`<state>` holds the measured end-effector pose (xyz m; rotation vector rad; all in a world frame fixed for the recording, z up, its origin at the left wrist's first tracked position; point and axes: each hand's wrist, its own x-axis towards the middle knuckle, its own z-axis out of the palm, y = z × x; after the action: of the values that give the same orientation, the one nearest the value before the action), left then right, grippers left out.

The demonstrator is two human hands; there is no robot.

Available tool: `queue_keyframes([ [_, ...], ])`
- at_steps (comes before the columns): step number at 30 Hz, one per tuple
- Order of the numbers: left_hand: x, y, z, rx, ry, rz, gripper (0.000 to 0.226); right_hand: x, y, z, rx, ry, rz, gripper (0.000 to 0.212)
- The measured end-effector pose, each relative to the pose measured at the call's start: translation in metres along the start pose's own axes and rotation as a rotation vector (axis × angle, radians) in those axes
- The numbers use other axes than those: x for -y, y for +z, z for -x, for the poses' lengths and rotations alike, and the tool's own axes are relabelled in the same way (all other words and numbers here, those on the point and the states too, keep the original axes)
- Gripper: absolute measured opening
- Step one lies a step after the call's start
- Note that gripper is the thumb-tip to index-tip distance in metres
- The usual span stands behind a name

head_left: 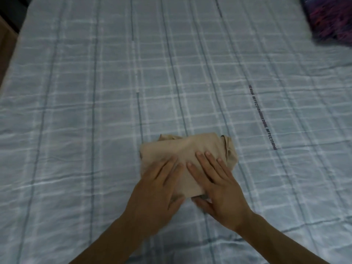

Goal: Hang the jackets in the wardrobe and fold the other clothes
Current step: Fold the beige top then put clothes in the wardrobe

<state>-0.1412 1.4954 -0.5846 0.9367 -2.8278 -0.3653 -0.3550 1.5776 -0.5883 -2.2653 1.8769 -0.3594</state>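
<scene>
A beige garment [182, 147], folded into a small rectangle, lies on the bed a little right of centre. My left hand [158, 189] lies flat on its near left part, fingers straight and pointing away from me. My right hand [219, 185] presses flat on its near right part, fingers spread, with the thumb at the garment's near edge. A bit of collar or hem sticks out at the garment's far right corner.
The bed is covered by a pale blue checked sheet [95, 111] with dark stripes and a printed line of text. A dark purple patterned cloth [331, 18] lies at the far right corner. A wooden edge [5, 46] shows at the far left.
</scene>
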Motion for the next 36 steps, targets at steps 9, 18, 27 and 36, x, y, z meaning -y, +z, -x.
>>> queue_keyframes([
  [9,-0.009,-0.016,-0.024,0.016,-0.024,-0.191,0.036,0.012,-0.003,-0.019,-0.112,0.093,0.029,0.046],
  [18,-0.045,-0.146,-0.016,0.0,-0.063,-0.26,0.065,0.052,-0.143,-0.025,-0.044,0.121,0.052,0.062],
  [27,-0.155,-0.353,0.052,-0.283,-0.078,-0.481,0.051,0.145,-0.34,0.034,-0.34,-0.035,0.094,0.054],
  [36,-0.243,-0.525,0.18,-0.436,-0.25,-0.632,0.047,0.271,-0.491,0.07,-0.5,-0.342,0.132,0.049],
])
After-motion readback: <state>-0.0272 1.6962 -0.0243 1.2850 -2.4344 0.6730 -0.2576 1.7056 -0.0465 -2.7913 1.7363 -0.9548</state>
